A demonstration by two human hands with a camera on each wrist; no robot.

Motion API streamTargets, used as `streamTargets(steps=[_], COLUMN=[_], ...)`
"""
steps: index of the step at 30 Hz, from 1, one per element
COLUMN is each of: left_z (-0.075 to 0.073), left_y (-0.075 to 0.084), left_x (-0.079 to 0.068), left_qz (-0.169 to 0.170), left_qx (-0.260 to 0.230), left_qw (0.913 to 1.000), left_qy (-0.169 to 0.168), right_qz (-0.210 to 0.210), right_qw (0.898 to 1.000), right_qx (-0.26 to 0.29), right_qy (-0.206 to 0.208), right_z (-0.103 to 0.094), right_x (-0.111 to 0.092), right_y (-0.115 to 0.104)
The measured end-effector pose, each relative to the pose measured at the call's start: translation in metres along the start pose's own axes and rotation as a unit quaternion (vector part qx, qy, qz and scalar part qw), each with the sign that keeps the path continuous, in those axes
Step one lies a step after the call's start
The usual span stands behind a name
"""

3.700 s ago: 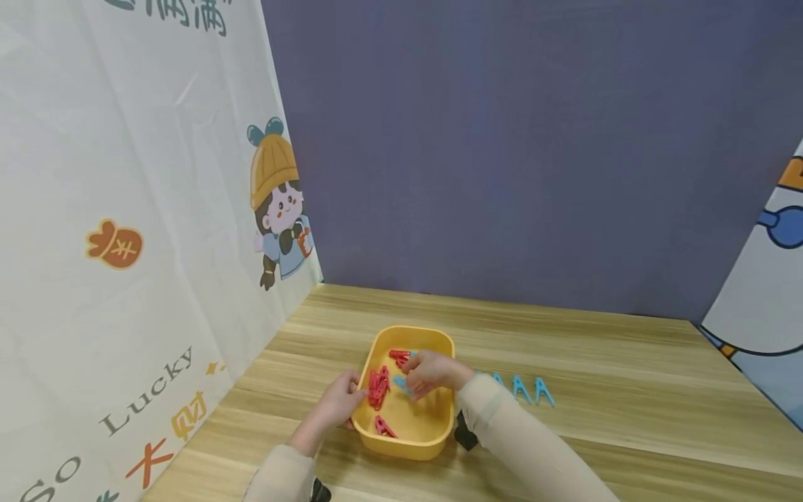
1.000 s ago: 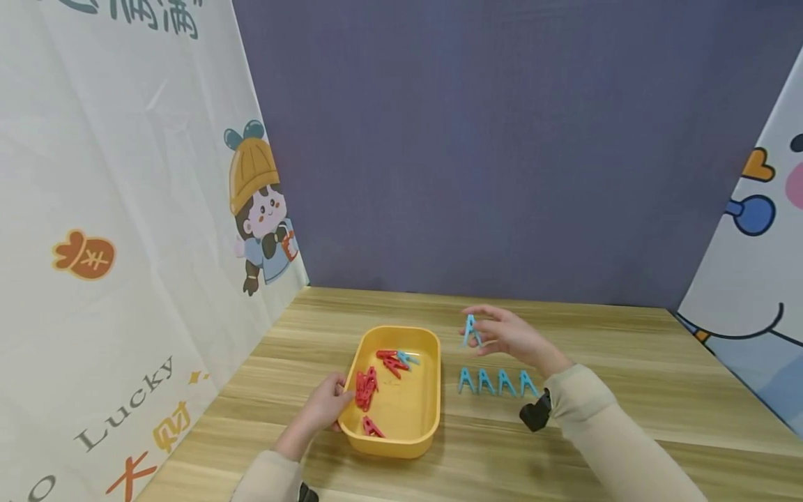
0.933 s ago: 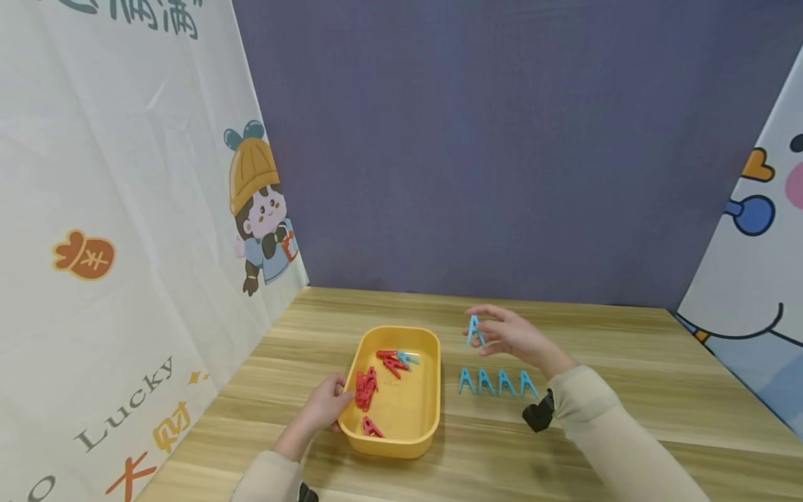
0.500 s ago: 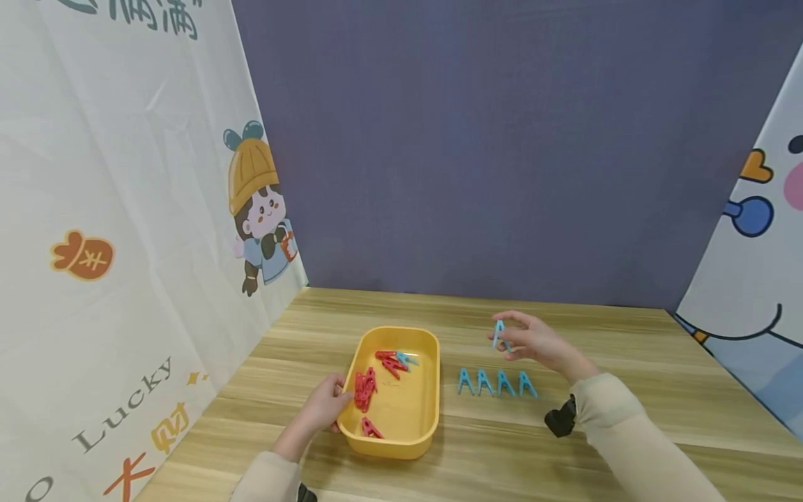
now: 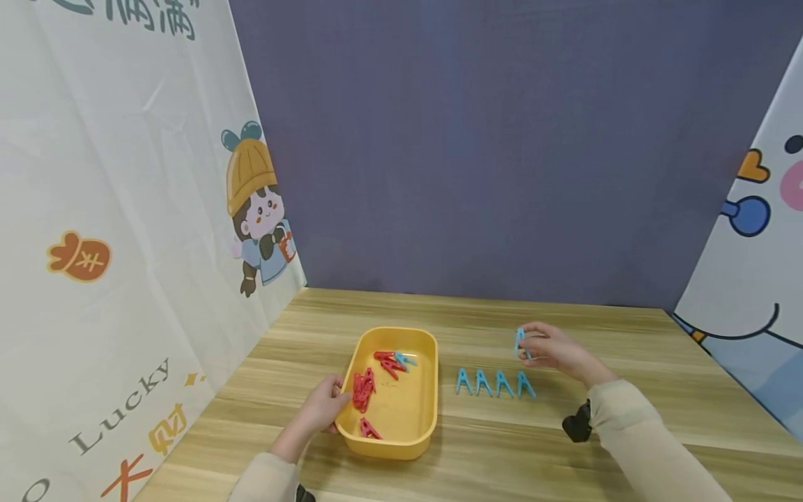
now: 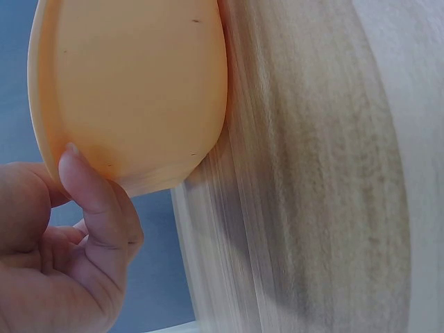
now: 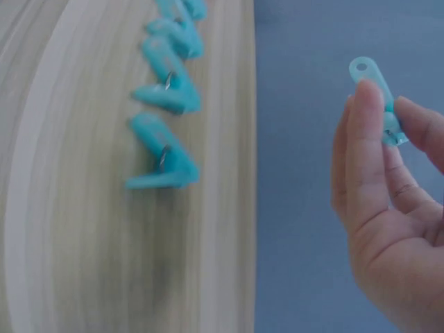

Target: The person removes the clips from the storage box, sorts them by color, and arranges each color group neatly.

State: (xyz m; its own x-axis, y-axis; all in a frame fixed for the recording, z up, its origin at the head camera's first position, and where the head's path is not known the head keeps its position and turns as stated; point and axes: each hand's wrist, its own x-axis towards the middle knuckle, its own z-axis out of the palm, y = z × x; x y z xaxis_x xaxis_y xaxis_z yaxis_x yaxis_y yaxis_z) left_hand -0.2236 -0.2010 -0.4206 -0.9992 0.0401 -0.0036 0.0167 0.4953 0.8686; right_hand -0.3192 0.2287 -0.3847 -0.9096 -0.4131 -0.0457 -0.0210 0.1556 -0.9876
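Observation:
My left hand (image 5: 323, 404) grips the left rim of a yellow plastic basin (image 5: 408, 445); the left wrist view shows fingers curled at the basin's edge (image 6: 132, 97). Inside lie several red clothespins (image 5: 362, 390) and a blue clothespin (image 5: 404, 360). My right hand (image 5: 558, 352) pinches another light blue clothespin (image 5: 520, 341) between thumb and fingers, raised above the table; the right wrist view shows this held clothespin (image 7: 371, 76) in side view. Below and left of that hand, several blue clothespins (image 5: 483, 383) stand in a row on the table.
The wooden table (image 5: 627, 376) runs back to a dark blue-grey panel (image 5: 477, 153). A white printed sheet (image 5: 144, 174) borders it on the left, and another printed sheet (image 5: 753, 279) on the right.
Over the last second my right hand has moved right and slightly down with the blue clothespin, past the row. Earlier it was inside the basin. The left hand has stayed on the rim.

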Motion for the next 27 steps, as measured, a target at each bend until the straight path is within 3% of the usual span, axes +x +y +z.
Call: streamTargets(steps=[20,27], left_z=[0.000,0.001], left_y=[0.001,0.000], left_x=[0.000,0.001], left_qz=[0.000,0.006], left_qx=[-0.001,0.001], left_qw=[1.0000,1.0000], left_qy=[-0.004,-0.005], right_qz=[0.054,0.091], right_qw=[0.998,0.993], right_qx=[-0.017,-0.057], right_qy=[0.009,0.051], right_z=[-0.019,-0.018], right_x=[-0.009,-0.017], right_y=[0.033,0.036])
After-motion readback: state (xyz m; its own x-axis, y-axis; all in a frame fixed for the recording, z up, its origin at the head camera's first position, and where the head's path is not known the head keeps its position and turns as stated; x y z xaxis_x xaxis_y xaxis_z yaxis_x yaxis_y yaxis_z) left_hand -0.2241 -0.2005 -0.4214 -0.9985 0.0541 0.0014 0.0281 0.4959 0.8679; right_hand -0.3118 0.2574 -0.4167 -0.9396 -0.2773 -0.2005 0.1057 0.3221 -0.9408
